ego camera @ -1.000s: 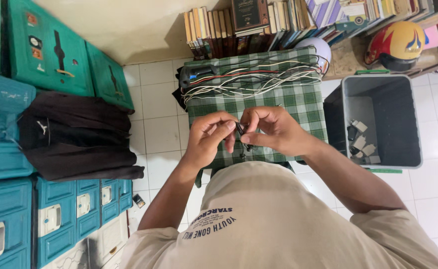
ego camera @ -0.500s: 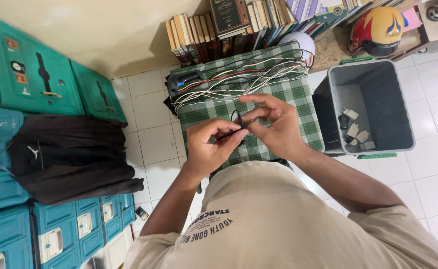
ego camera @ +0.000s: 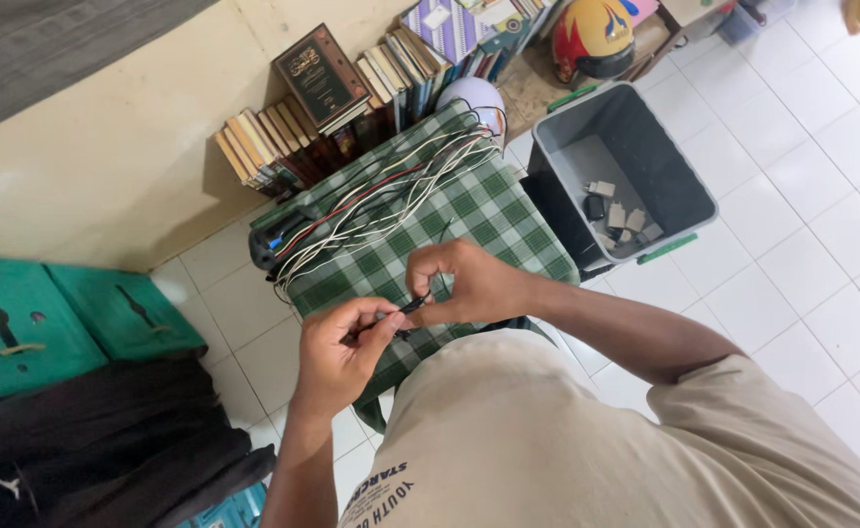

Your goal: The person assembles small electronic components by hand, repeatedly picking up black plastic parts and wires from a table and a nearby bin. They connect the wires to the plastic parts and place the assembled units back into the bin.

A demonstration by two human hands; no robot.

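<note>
Both my hands meet over a green checked cloth that covers a low stand. My left hand pinches one end of a thin black cable. My right hand grips the same cable's other end between thumb and fingers. The cable runs straight between the two hands, just above the cloth's near edge. On the far side of the cloth lies a bundle of white, red and black cables, stretched side by side.
A grey bin with several small adapters stands right of the cloth. Books line the wall behind. A red and yellow helmet sits at the back. Green cases and a black garment lie on the left.
The view has swung, so the cloth and bin sit more to the right. My hands stay together on the black cable and have drawn slightly apart along it.
</note>
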